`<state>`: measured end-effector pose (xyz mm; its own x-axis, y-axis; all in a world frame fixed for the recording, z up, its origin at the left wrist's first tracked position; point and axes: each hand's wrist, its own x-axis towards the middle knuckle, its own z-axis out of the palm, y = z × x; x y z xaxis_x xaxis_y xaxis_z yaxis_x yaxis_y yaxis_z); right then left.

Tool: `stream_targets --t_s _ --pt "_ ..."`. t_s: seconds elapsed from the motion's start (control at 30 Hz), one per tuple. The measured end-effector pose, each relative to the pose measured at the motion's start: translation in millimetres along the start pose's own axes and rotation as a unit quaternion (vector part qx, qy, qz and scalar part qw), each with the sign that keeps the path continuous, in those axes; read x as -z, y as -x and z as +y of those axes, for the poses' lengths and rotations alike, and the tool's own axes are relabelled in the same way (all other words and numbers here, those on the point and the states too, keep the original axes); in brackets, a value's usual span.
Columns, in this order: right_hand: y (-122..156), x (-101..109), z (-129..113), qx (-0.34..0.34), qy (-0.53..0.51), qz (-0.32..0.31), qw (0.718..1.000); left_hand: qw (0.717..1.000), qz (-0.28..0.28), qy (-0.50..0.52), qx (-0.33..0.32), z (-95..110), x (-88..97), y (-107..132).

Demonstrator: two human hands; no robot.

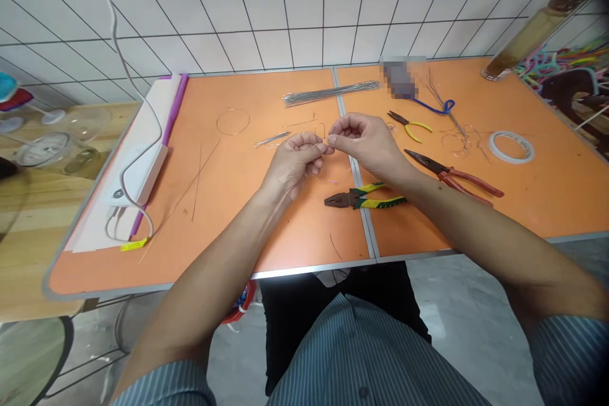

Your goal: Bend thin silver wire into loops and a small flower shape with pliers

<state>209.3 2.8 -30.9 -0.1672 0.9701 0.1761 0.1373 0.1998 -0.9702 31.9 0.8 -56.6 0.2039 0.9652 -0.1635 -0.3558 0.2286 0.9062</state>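
Observation:
Above the middle of the orange table point(238, 216), my left hand point(295, 162) and my right hand point(364, 143) meet fingertip to fingertip. Both pinch a thin bent piece of wire point(320, 134) between thumb and fingers. The wire is small and partly hidden by the fingers. Yellow-and-green combination pliers point(364, 197) lie on the table just below my hands. Red-handled long-nose pliers point(451, 176) lie under my right forearm's far side.
A bundle of straight wires point(330, 93), a wire ring point(233, 121), small yellow-handled pliers point(409, 125), a tangle of bent wires point(459, 139) and a tape roll point(511, 146) lie on the table. A white box with a cable point(143, 158) sits at the left edge. A tall jar point(533, 32) stands far right.

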Motion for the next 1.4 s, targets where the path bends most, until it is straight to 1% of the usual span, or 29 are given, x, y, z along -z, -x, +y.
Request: stream_targets --t_s 0.1,0.17,0.23,0.3,0.33,0.37,0.4,0.43,0.5,0.57,0.63,0.73,0.8,0.87,0.9,0.93,1.0,1.07,1.1,1.17,1.2,1.3,1.37,1.4 --pt "-4.0 -6.1 4.0 -0.003 0.006 0.012 1.0 1.0 0.002 0.003 0.001 2.2 -1.8 0.9" --pt "-5.9 -6.1 5.9 -0.003 0.009 0.015 1.0 1.0 0.017 0.0 0.003 3.5 -3.2 2.2" --pt "-3.3 1.3 5.5 -0.004 0.044 0.02 0.999 0.999 0.031 -0.003 0.005 5.7 -3.2 2.9" --pt "8.7 16.2 3.0 0.015 0.122 0.033 0.992 0.999 0.043 -0.005 0.004 9.6 -1.1 2.7" --pt "19.0 25.4 1.6 0.035 0.175 0.032 0.983 0.999 0.05 -0.002 0.003 12.2 0.5 2.5" --pt "31.7 35.1 0.8 0.059 0.242 0.011 0.968 0.998 0.059 0.001 0.003 15.2 2.5 2.1" --pt "46.0 44.8 0.8 0.08 0.305 -0.022 0.949 0.998 0.067 0.006 0.002 18.5 4.6 1.8" --pt "60.8 54.0 2.2 0.093 0.348 -0.067 0.93 0.997 0.077 0.012 -0.001 21.9 6.7 1.6" --pt "87.6 70.2 9.0 0.115 0.393 -0.141 0.902 0.996 0.088 0.023 -0.005 28.0 10.5 1.2" --pt "104.8 82.1 19.8 0.107 0.422 -0.19 0.88 0.995 0.094 0.029 -0.005 32.3 13.7 0.3" --pt "111.2 88.7 30.7 0.115 0.432 -0.203 0.871 0.994 0.1 0.032 -0.007 34.3 16.4 -1.3" --pt "110.2 90.4 40.0 0.15 0.451 -0.205 0.856 0.993 0.112 0.033 -0.012 35.3 20.5 -4.2" --pt "110.5 88.7 40.6 0.171 0.485 -0.207 0.833 0.992 0.118 0.031 -0.012 36.4 23.7 -5.4" --pt "114.9 87.8 39.1 0.178 0.523 -0.206 0.808 0.993 0.117 0.032 -0.01 38.1 27.4 -6.0" --pt "118.4 88.5 38.2 0.178 0.539 -0.202 0.798 0.991 0.126 0.035 -0.016 38.9 29.4 -6.3" --pt "122.4 90.8 37.4 0.18 0.552 -0.198 0.79 0.994 0.108 0.03 -0.004 39.6 31.4 -6.7" --pt "130.6 101.3 36.1 0.179 0.571 -0.176 0.782 0.991 0.132 0.032 -0.018 40.1 34.9 -8.1" --pt "136.2 122.4 35.0 0.17 0.581 -0.123 0.786 0.989 0.142 0.036 -0.019 39.7 36.6 -9.4" --pt "137.2 137.4 34.5 0.162 0.582 -0.082 0.793 0.989 0.141 0.037 -0.018 39.4 36.5 -9.7" --pt "134.9 175.9 34.3 0.14 0.581 0.006 0.802 0.99 0.136 0.033 -0.011 38.9 34.7 -9.0" --pt "131.8 198.8 34.9 0.11 0.59 0.055 0.798 0.991 0.132 0.031 -0.007 38.6 33.2 -8.1" --pt "118.9 274.7 41.2 -0.006 0.617 0.185 0.765 0.992 0.121 0.025 0.01 37.5 28.5 -4.4" --pt "114.0 323.2 48.0 -0.106 0.619 0.241 0.74 0.993 0.119 0.018 0.019 36.1 26.6 -2.3" --pt "114.2 344.4 51.4 -0.133 0.619 0.262 0.728 0.993 0.117 0.015 0.021 35.2 26.3 -1.7"
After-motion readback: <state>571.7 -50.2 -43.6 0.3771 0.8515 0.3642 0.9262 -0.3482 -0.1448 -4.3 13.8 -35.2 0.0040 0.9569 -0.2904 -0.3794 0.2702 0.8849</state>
